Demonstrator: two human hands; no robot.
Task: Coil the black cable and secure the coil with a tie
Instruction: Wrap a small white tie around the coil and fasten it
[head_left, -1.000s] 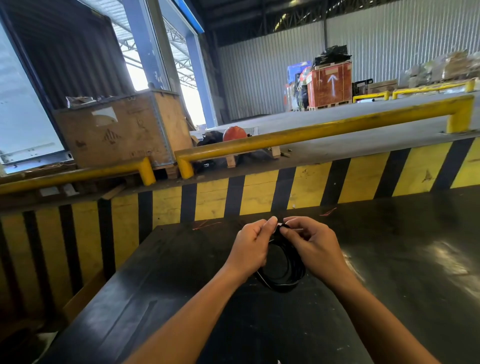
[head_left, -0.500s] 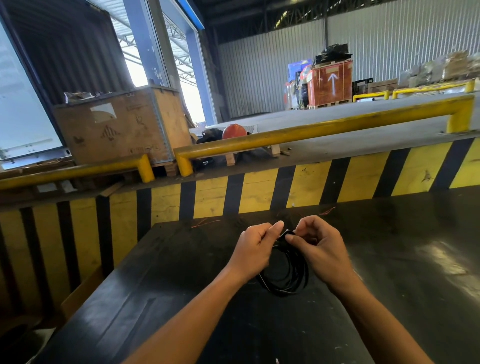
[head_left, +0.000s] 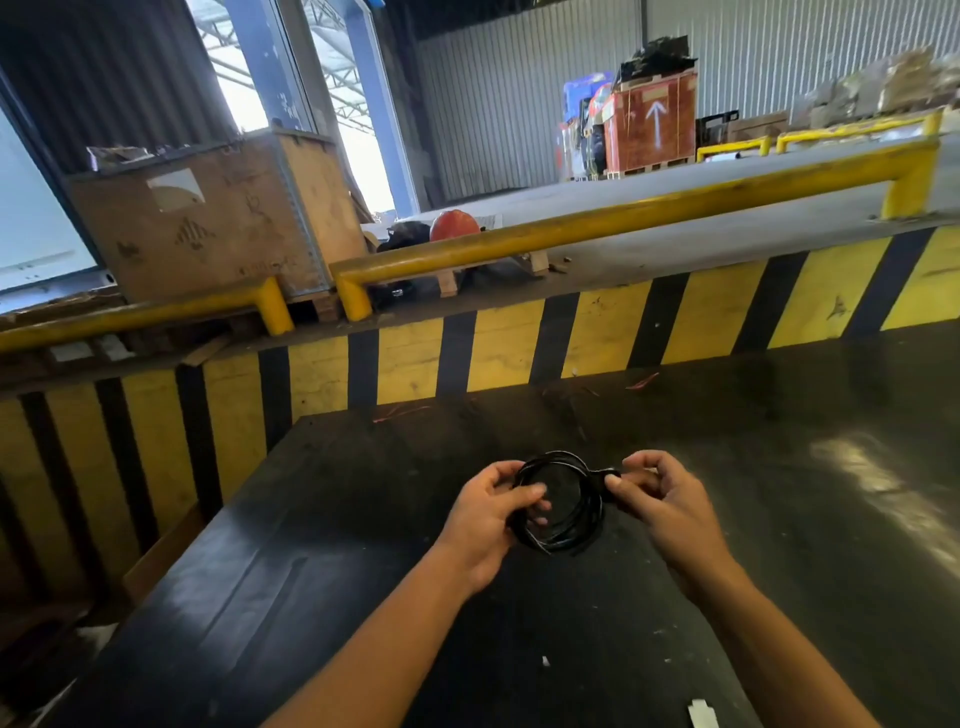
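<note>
The black cable (head_left: 571, 535) is wound into a small round coil, held just above the black table (head_left: 322, 571). My left hand (head_left: 493, 514) grips the coil's left side, with fingers through the loop. My right hand (head_left: 660, 499) pinches a dark tie (head_left: 605, 475) that wraps the coil's upper right edge. The tie's end is hidden between my right fingers.
A yellow and black striped wall (head_left: 498, 353) rises behind the table, topped by yellow rails (head_left: 597, 223). A wooden crate (head_left: 208, 218) stands at the back left. Thin red scraps (head_left: 400, 413) lie near the table's far edge. A white scrap (head_left: 701, 712) lies near the front.
The coil has turned from hanging below my fingers to lying flatter between my hands. My hands have moved apart, the left to the coil's left side and the right to the tie at its right.
</note>
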